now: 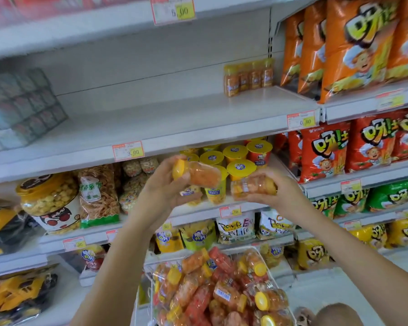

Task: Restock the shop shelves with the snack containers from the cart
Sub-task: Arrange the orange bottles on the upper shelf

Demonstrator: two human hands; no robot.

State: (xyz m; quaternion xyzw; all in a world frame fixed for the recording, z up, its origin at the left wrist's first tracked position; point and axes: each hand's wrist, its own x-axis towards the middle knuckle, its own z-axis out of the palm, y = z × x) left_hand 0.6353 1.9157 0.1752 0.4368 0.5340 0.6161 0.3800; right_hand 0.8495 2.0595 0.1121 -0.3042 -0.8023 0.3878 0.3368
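Head view: two small snack jars lifted toward a bare shelf

Each hand carries one clear plastic jar of orange snacks, raised in front of the shelving. The left hand [167,184] curls its fingers round a jar [199,176] lying on its side, with the yellow lid pointing left. The right hand [277,192] wraps a second jar [252,185], also sideways. The two jars are near each other but not touching.

Below, the cart [148,276] is heaped with more jars [222,292]. Higher up, the white shelf [174,118] has four matching jars [249,76] standing at its back right.

These jars look light enough for one hand each. The walls are probably thin and would flex a little under a hard squeeze, and the smooth plastic and its wrap label could slip. A grip round the middle of the body seems safest, not the lid, since each jar has to be turned upright before it is set down. They look narrow, so one could tip if nudged against its neighbours.
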